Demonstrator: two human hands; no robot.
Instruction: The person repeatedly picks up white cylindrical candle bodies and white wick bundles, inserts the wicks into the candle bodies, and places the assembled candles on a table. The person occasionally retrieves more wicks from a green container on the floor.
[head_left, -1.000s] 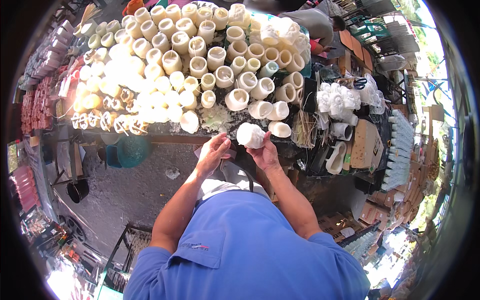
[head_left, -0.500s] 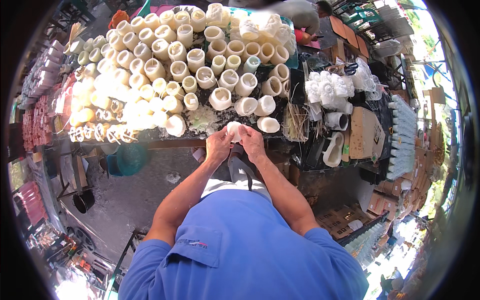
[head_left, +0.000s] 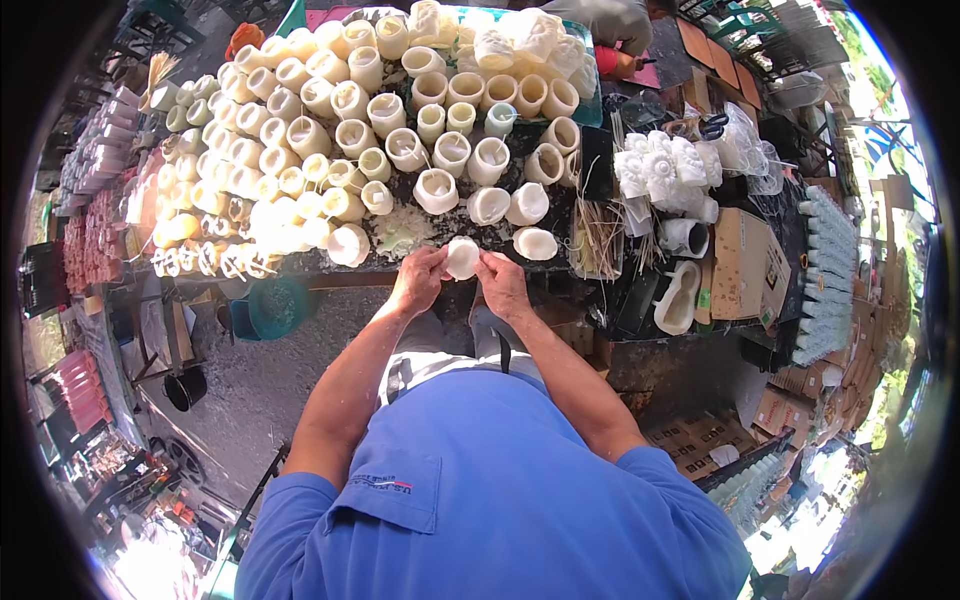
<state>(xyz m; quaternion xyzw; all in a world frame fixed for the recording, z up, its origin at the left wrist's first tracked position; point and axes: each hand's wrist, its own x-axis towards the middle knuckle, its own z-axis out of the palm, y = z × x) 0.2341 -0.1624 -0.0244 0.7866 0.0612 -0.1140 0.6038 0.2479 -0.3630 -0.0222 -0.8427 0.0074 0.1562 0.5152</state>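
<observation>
A round, whitish wax piece with an uneven rim is held up at the table's front edge. My left hand pinches its left side, and my right hand grips its right side. Its pale round face is turned up toward me; the underside is hidden. Just beyond it stand cream candles with hollowed tops, including one candle behind my right hand. A low wax candle sits to the right, and another to the left. Crumbled wax lies on the dark table between them.
Rows of cream candles cover the table's left and middle. At right are flower-shaped white pieces, a bundle of thin sticks and a cardboard box. A teal basin is below left. Another person is at the far side.
The wax piece has been tilted so its round face shows more fully. My hands have spread slightly apart to its two sides. The whole view has shifted a little.
</observation>
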